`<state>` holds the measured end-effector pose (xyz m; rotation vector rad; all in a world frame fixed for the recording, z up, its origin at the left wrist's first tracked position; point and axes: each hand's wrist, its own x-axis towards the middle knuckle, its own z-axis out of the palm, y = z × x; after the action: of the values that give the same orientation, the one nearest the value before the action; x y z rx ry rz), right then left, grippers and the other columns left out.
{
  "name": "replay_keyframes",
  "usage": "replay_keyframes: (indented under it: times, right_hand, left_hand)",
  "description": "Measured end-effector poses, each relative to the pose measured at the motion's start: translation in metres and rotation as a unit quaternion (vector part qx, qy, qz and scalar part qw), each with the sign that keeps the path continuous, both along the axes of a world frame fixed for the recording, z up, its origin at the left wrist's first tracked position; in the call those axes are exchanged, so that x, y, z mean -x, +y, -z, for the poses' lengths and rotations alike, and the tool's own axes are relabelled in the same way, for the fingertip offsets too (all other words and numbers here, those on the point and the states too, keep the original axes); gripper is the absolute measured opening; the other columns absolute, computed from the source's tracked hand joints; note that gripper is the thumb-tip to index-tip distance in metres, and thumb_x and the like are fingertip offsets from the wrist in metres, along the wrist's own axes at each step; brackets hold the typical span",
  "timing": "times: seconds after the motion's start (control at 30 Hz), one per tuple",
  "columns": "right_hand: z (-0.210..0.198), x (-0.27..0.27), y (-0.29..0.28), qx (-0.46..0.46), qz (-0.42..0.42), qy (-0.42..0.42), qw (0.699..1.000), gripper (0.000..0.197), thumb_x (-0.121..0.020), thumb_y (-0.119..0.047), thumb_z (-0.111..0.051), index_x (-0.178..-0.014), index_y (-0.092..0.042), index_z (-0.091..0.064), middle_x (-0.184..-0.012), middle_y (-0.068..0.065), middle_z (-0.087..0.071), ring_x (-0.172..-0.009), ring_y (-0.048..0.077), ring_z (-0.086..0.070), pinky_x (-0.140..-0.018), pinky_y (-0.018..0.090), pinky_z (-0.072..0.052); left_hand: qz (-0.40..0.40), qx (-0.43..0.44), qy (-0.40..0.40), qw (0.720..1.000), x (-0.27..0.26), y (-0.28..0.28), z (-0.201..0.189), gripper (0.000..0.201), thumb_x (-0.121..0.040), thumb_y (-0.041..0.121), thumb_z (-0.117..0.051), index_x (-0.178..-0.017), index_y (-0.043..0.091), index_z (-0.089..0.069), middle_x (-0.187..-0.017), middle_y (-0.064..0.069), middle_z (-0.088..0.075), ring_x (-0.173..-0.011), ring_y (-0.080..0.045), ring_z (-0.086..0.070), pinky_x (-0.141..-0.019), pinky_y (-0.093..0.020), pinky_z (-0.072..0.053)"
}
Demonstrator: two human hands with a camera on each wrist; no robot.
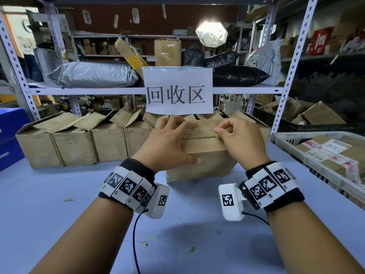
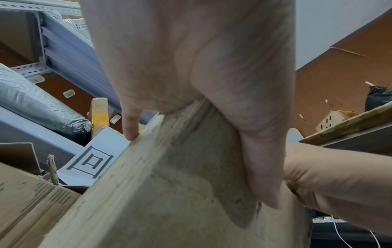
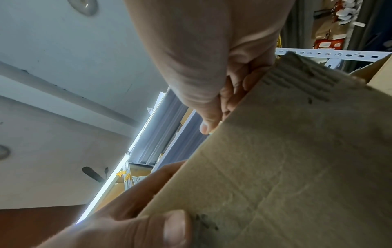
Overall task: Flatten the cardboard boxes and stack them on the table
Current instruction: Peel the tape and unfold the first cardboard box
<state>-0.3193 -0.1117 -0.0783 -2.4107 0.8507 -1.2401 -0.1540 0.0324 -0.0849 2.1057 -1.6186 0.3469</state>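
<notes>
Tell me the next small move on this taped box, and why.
Probably peel the tape along the top seam. The right hand pinches at the seam's end, and the left hand lies spread on the box, steadying it. The flaps are closed, so the box can't flatten yet.

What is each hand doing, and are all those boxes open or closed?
Left hand: spread on the front box, thumb down its near side.
Right hand: fingers pinching tape at the top seam.
Front box: closed, upright, not flattened.
Row of boxes behind: flaps open, upright, not flattened.
Sign: hanging from the shelf.
</notes>
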Motion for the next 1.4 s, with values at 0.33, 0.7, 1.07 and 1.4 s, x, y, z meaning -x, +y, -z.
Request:
replay_keyframes:
  times: [0.33,0.7,1.07,1.4]
  right_hand:
    - [-0.003,-0.004,0.013,0.038,0.037,0.043,0.998,0.044,-0.100,-0.055,-0.043,-0.066,-0.027,-0.050,-0.065,-0.011,-0.049,-0.075,0.024,-0.056,-0.058,0.033,-0.028]
    - [-0.008,0.002,0.006,0.039,0.087,0.055,0.994,0.024,-0.091,-0.046,-0.067,-0.072,-0.031,-0.066,-0.078,-0.007,-0.066,-0.082,0.020,-0.063,-0.064,0.030,-0.038]
    - [-0.008,0.014,-0.006,0.001,0.085,0.048,0.995,0.014,-0.094,-0.032,-0.063,-0.081,-0.030,-0.065,-0.086,-0.007,-0.069,-0.087,0.021,-0.063,-0.070,0.032,-0.042]
    - [-0.002,0.010,0.002,0.020,0.091,0.016,0.996,0.031,-0.090,-0.053,-0.062,-0.075,-0.026,-0.057,-0.073,-0.012,-0.060,-0.074,0.015,-0.057,-0.054,0.024,-0.029]
  left_hand:
    - [-0.004,0.000,-0.009,1.000,0.000,-0.001,0.000,0.100,-0.059,0.076,-0.073,-0.147,0.046,-0.035,-0.144,0.011,-0.035,-0.138,-0.021,-0.023,-0.119,-0.041,-0.028]
    - [-0.006,-0.002,-0.002,1.000,0.001,0.002,0.000,0.103,-0.053,0.082,-0.063,-0.146,0.048,-0.034,-0.145,0.012,-0.033,-0.139,-0.020,-0.022,-0.118,-0.044,-0.029]
    - [-0.005,0.008,0.006,1.000,0.001,0.001,0.001,0.105,-0.049,0.085,-0.055,-0.146,0.049,-0.035,-0.145,0.013,-0.034,-0.139,-0.018,-0.022,-0.118,-0.044,-0.030]
    - [0.003,0.014,-0.001,1.000,0.000,0.000,0.004,0.103,-0.051,0.085,-0.058,-0.144,0.050,-0.034,-0.144,0.013,-0.033,-0.137,-0.019,-0.022,-0.117,-0.046,-0.032]
